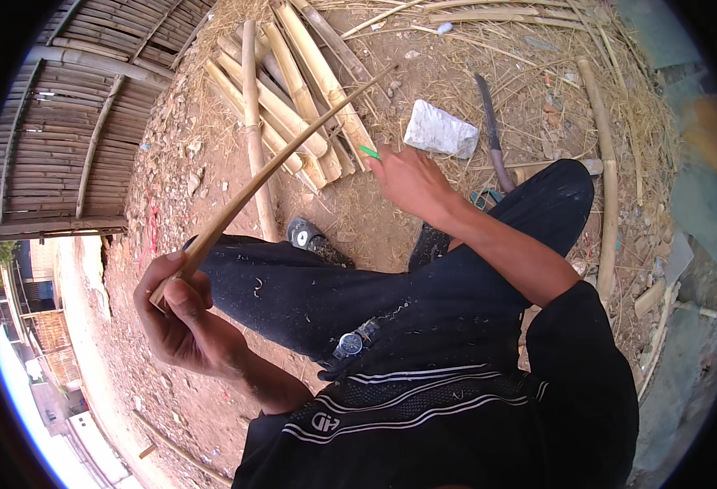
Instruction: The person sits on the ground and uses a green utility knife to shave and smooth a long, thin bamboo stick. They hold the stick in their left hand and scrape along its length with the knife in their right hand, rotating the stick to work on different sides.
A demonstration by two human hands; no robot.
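Note:
Pinched between the thumb and fingers of my left hand (187, 314) is the near end of a long, thin bamboo strip (273, 163). The strip slants up and away to the right, its far tip thin and apart from the ground. My right hand (411, 186) is closed, with a narrow green object (369, 152) sticking out at its thumb side; most of it is hidden, so its kind cannot be made out. This hand is beyond my knees, close to split bamboo pieces (318, 77) and a whitish block (442, 130).
A long dark-bladed knife (489, 110) lies right of the block. Bamboo poles (607, 179) rest on the straw-strewn ground at right. My feet (314, 239) are below the bamboo pile. A wristwatch (350, 344) sits on my lap. A slatted bamboo wall (57, 138) stands at left.

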